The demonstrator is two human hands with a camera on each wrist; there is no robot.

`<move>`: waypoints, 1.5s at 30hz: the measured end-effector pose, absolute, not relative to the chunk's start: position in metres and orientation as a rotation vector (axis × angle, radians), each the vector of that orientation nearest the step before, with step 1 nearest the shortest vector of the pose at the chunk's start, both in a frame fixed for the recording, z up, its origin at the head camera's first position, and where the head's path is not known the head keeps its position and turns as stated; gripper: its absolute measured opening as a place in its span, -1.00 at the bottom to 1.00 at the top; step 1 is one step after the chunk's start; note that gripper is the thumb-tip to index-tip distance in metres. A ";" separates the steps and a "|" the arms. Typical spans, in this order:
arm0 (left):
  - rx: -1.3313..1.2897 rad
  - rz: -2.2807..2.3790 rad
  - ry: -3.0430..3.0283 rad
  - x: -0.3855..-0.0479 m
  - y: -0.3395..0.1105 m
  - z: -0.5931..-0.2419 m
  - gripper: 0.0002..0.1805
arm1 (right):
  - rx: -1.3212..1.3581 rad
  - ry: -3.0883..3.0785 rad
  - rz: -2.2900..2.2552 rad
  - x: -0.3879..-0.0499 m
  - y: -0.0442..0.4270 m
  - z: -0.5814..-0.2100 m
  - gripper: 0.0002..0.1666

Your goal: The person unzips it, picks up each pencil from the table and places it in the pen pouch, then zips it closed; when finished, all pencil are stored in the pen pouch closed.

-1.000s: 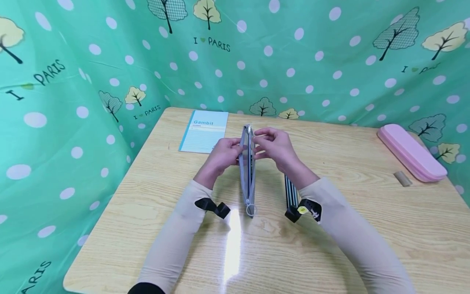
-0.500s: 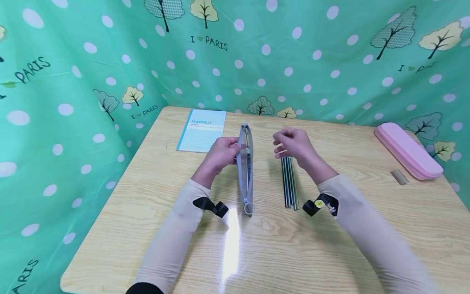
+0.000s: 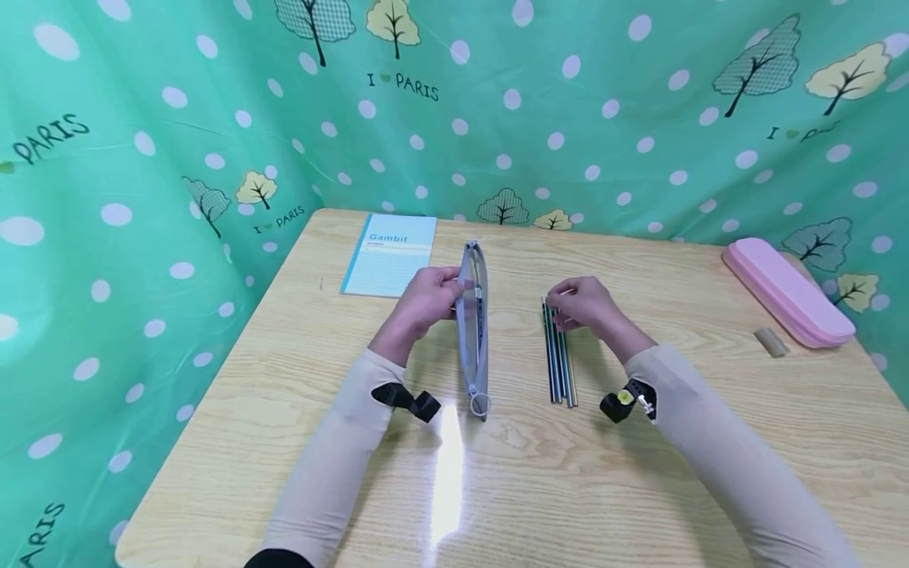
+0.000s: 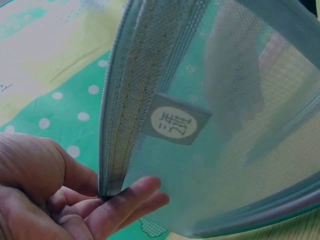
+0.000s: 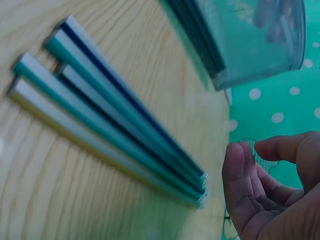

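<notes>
A grey mesh zip pouch (image 3: 472,339) stands on edge over the table, its zipped mouth open toward me. My left hand (image 3: 429,300) pinches its side between thumb and fingers; a pale label (image 4: 175,120) is on the mesh in the left wrist view. Inside the pouch, dark slim sticks (image 5: 195,35) show through in the right wrist view. Several metallic-coloured pencils (image 3: 559,363) lie side by side on the table, right of the pouch. Over their far ends hovers my right hand (image 3: 584,303), fingers loosely bent; the right wrist view shows a gap between thumb and fingers, apart from the pencils.
A light blue notebook (image 3: 392,256) marked "Gambit" lies at the back left of the wooden table (image 3: 675,315). Toward the right edge are a pink pencil case (image 3: 790,292) and a small grey-brown block (image 3: 771,342). A green patterned curtain (image 3: 596,102) hangs behind and at the left.
My right hand has left the pouch, moved right, and come down to the far ends of the pencils. The left hand keeps its hold on the pouch, which gapes wider.
</notes>
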State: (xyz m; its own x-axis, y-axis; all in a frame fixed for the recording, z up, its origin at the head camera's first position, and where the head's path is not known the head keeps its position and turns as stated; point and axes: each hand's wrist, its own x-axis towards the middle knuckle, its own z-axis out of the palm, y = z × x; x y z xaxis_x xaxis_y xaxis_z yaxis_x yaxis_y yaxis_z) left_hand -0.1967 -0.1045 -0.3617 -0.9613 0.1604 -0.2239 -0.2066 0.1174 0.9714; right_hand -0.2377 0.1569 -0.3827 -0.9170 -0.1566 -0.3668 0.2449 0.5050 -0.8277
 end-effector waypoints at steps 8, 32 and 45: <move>-0.010 1.918 2.132 -0.197 -0.103 -0.362 -0.54 | 0.056 2.454 -1.236 -0.235 0.175 -0.396 -0.55; -0.024 1.915 2.122 -0.196 -0.105 -0.360 -0.53 | -0.034 2.621 -1.063 -0.233 0.185 -0.414 -0.58; -0.017 1.934 2.104 -0.197 -0.105 -0.363 -0.52 | -0.077 2.720 -0.990 -0.230 0.184 -0.417 -0.56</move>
